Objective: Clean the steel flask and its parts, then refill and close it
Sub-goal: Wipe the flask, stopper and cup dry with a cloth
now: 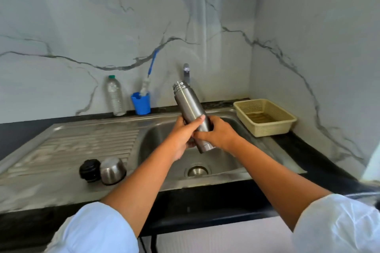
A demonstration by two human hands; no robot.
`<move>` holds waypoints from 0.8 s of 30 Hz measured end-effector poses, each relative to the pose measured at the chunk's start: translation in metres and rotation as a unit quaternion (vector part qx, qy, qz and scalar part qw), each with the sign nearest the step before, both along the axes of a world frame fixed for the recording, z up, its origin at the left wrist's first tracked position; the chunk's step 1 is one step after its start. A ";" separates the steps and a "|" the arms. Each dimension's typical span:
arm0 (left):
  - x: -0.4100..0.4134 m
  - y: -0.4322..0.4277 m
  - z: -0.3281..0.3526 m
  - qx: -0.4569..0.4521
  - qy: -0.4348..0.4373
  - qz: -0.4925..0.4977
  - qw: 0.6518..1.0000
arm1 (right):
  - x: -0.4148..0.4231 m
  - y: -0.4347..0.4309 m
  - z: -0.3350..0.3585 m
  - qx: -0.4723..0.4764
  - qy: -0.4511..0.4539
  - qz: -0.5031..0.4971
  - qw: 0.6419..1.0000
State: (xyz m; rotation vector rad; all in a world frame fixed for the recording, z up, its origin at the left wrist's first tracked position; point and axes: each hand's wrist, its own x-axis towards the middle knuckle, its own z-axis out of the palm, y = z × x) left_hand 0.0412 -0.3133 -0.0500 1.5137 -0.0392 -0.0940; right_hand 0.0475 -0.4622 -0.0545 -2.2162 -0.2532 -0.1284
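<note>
Gripping steel flask [190, 107] over sink [162, 139]: left hand [182, 139], right hand [219, 134]; open neck points up-left, away.

The person wears a top of pale, whitish-blue cloth. The left sleeve [96, 230] and the right sleeve [337, 224] are loose and softly creased, with rounded, bunched ends near the elbows; the right one shows faint folds. Below them the left forearm [144, 181] and the right forearm [273, 172] are uncovered, as are the left hand [181, 139] and the right hand [221, 133].
</note>
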 end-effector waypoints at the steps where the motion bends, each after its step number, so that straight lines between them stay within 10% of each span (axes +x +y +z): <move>1: 0.001 -0.004 -0.004 -0.006 0.008 -0.004 1.000 | 0.000 -0.005 -0.001 -0.014 0.014 0.005 1.000; 10: 0.027 -0.012 -0.017 -0.061 0.063 0.044 0.995 | 0.041 -0.081 0.050 -0.163 -0.087 -0.166 0.969; 17: 0.039 -0.008 -0.030 -0.071 0.065 0.046 0.994 | 0.084 -0.146 0.043 -0.411 0.081 -0.143 0.897; 24: 0.048 -0.002 -0.039 -0.059 0.066 0.035 0.996 | 0.103 -0.152 0.032 -0.428 0.143 -0.089 0.888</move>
